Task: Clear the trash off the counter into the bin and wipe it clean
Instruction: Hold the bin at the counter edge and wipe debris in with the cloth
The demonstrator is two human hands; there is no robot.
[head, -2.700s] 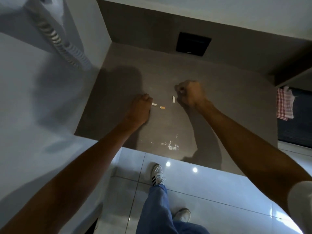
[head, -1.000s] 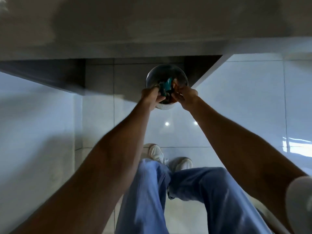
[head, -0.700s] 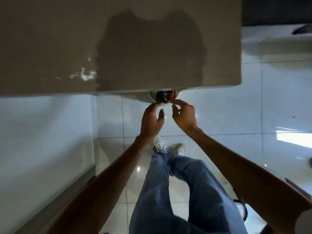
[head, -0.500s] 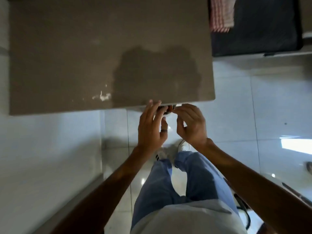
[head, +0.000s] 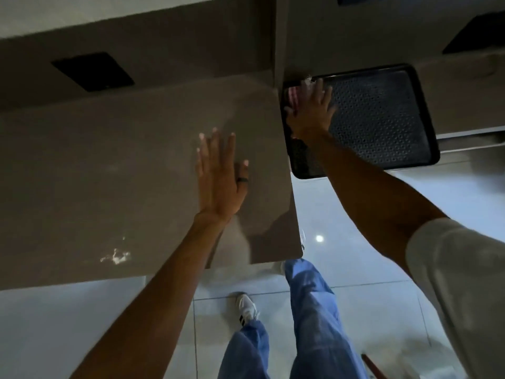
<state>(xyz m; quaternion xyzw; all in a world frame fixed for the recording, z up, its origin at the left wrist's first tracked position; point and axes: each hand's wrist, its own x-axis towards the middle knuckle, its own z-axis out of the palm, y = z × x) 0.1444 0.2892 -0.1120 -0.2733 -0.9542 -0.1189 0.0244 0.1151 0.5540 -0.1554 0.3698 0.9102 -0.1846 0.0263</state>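
Observation:
The grey-brown counter (head: 114, 170) fills the left and middle of the head view, with a whitish smear (head: 116, 257) near its front edge. My left hand (head: 218, 176) hovers flat over the counter's right part, fingers spread, holding nothing. My right hand (head: 311, 110) reaches onto the left end of a black perforated tray (head: 382, 116) and lies on a red-and-white checked cloth (head: 293, 95), fingers spread over it. Most of the cloth is hidden under the hand. The bin is out of sight.
A dark square panel (head: 93, 71) is set in the wall behind the counter. A vertical partition (head: 278, 39) separates the counter from the tray's shelf. Below are glossy white floor tiles (head: 382, 269), my blue jeans and white shoes (head: 247, 310).
Both hands have left the bin under the counter and risen. The left now hovers over the counter; the right has gone to the cloth on the black tray.

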